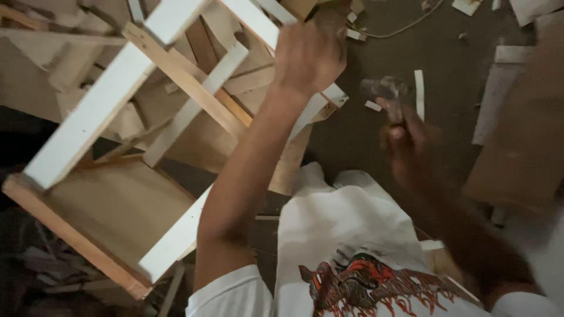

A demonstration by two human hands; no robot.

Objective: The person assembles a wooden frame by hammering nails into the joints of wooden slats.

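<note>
Here, left hand clamped on white-painted wooden frame; right hand's grip round blurred hammer (head indistinct).

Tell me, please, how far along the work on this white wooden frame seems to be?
Done: the white-painted frame already has several slats joined across its rails. In hand: the left hand grips the frame's far end, while the right hand holds a blurred tool, probably a hammer, raised beside it. Left: I can't tell how many joints remain; loose offcuts lie scattered on the dark floor.
</note>
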